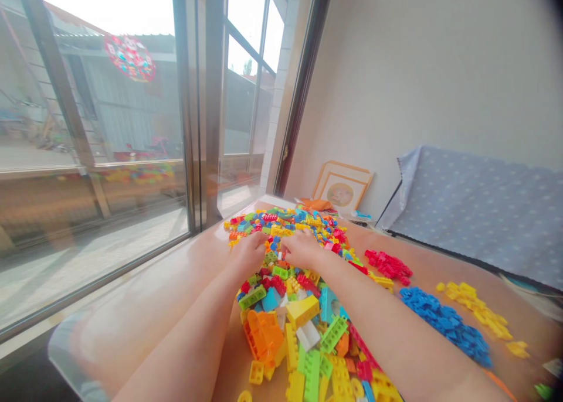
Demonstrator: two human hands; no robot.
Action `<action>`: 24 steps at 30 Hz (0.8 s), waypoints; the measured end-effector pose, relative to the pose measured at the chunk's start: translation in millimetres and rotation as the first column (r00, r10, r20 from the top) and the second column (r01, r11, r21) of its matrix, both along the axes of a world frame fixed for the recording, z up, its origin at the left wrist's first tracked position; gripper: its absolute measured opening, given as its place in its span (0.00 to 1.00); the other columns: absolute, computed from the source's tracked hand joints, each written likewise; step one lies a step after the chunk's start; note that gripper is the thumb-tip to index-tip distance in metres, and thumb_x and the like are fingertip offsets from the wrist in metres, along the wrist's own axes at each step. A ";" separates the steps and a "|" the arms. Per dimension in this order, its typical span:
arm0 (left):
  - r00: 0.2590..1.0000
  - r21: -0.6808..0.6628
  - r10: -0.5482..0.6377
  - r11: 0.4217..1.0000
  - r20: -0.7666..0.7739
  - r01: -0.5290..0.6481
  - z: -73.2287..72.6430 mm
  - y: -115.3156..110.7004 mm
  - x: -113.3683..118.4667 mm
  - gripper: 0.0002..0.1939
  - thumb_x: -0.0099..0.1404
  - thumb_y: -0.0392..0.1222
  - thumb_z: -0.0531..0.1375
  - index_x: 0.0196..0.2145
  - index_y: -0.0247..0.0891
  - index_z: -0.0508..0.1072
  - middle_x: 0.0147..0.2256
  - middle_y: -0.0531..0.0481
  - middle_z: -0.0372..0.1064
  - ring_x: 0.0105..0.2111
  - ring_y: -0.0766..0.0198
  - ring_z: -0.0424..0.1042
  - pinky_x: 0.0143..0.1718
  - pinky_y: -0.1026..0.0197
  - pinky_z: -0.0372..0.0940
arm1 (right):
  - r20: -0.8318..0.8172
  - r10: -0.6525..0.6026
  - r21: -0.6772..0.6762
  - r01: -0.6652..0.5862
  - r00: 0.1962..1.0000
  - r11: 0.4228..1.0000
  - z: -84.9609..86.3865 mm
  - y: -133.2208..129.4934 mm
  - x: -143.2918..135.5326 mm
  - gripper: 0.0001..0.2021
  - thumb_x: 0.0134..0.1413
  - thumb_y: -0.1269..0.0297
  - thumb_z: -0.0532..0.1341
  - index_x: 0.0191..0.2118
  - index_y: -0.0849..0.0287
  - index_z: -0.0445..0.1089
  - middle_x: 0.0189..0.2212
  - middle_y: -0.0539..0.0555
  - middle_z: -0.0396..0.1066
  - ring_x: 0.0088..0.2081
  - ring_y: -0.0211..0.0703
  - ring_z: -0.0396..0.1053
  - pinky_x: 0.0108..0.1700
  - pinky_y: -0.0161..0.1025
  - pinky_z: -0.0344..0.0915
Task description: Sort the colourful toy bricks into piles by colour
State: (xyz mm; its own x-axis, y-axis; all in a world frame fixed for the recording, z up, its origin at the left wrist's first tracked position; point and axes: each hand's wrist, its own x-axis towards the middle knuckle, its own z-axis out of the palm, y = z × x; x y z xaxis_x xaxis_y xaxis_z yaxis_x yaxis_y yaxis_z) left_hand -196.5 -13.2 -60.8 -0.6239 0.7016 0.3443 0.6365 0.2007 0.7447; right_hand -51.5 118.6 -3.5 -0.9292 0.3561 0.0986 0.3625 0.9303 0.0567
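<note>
A long heap of mixed toy building bricks runs down the middle of the table in red, yellow, green, blue, orange and white. Both my arms stretch forward over it. My left hand rests at the heap's left side, its fingers bent loosely, with no brick visible in it. Close by on the right, my right hand reaches down among small bricks with fingers somewhat apart. Its fingertips are partly hidden and blurred. An orange brick piece and a yellow sloped brick lie nearer to me.
Sorted piles lie on the table's right: red pieces, blue pieces and yellow pieces. A glass window borders the left. Behind the table are a framed picture and a dotted grey cloth.
</note>
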 end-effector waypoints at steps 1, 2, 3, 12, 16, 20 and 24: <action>1.000 0.010 0.012 1.000 0.019 -0.012 0.0 0.2 -1.0 0.15 0.64 0.40 0.56 0.43 0.46 0.80 0.43 0.49 0.80 0.43 0.54 0.76 0.43 0.57 0.67 | -0.016 -0.005 -0.010 0.005 1.000 1.000 1.5 0.9 -0.2 0.08 0.56 0.63 0.62 0.40 0.50 0.77 0.41 0.52 0.79 0.50 0.51 0.70 0.58 0.50 0.55; 0.999 0.023 0.029 0.999 0.040 -0.030 0.2 0.4 -2.4 0.15 0.63 0.39 0.56 0.43 0.45 0.80 0.43 0.48 0.80 0.44 0.53 0.76 0.44 0.56 0.67 | -0.035 -0.015 -0.018 0.014 0.999 1.000 3.2 2.2 -0.9 0.09 0.56 0.64 0.61 0.42 0.49 0.77 0.43 0.51 0.79 0.49 0.50 0.70 0.56 0.47 0.57; 0.997 0.037 0.049 0.998 0.064 -0.051 0.4 0.6 -4.2 0.15 0.63 0.39 0.56 0.43 0.44 0.80 0.43 0.47 0.80 0.45 0.53 0.76 0.45 0.56 0.66 | -0.056 -0.031 -0.023 0.029 0.998 0.999 4.8 3.8 -2.4 0.11 0.58 0.64 0.59 0.44 0.49 0.77 0.45 0.51 0.78 0.49 0.48 0.71 0.54 0.44 0.58; 0.897 0.163 0.228 0.938 0.380 -0.308 0.0 0.3 -24.2 0.16 0.58 0.42 0.55 0.41 0.39 0.79 0.40 0.45 0.78 0.42 0.53 0.76 0.42 0.55 0.68 | -0.114 -0.092 -0.018 0.090 0.989 0.996 5.7 6.6 -52.3 0.17 0.67 0.62 0.52 0.46 0.57 0.78 0.50 0.60 0.74 0.47 0.47 0.73 0.48 0.38 0.64; 0.836 0.195 0.260 0.899 0.483 -0.392 -1.5 0.9 -25.9 0.17 0.58 0.44 0.56 0.41 0.38 0.78 0.40 0.45 0.78 0.42 0.53 0.75 0.42 0.55 0.67 | -0.072 -0.097 -0.026 0.095 0.993 0.995 -4.3 6.1 -73.8 0.16 0.64 0.63 0.55 0.48 0.60 0.78 0.53 0.63 0.71 0.49 0.50 0.74 0.48 0.40 0.67; 0.811 0.208 0.258 0.885 0.525 -0.416 -3.3 1.8 -27.2 0.16 0.57 0.44 0.57 0.41 0.39 0.79 0.39 0.46 0.78 0.41 0.53 0.75 0.42 0.54 0.67 | -0.014 -0.129 -0.046 0.128 0.992 0.991 -14.5 8.3 -81.4 0.15 0.61 0.63 0.59 0.49 0.60 0.78 0.53 0.63 0.71 0.49 0.53 0.75 0.48 0.41 0.69; 0.817 0.199 0.222 0.905 0.531 -0.375 -6.8 3.3 -27.9 0.16 0.56 0.44 0.58 0.40 0.38 0.78 0.35 0.45 0.77 0.37 0.53 0.75 0.39 0.55 0.67 | 0.026 -0.179 -0.065 0.181 0.983 0.981 -17.3 8.2 -85.4 0.16 0.59 0.65 0.62 0.51 0.59 0.78 0.54 0.65 0.71 0.51 0.55 0.74 0.49 0.42 0.69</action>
State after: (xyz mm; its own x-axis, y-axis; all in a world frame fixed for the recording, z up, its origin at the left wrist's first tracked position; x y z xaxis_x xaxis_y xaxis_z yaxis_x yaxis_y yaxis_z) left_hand -224.4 -9.9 -67.6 -0.9238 0.3717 0.0913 0.1196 0.0537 0.9914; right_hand -136.9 126.8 -20.8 -0.8509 0.5229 0.0511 0.5238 0.8518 0.0058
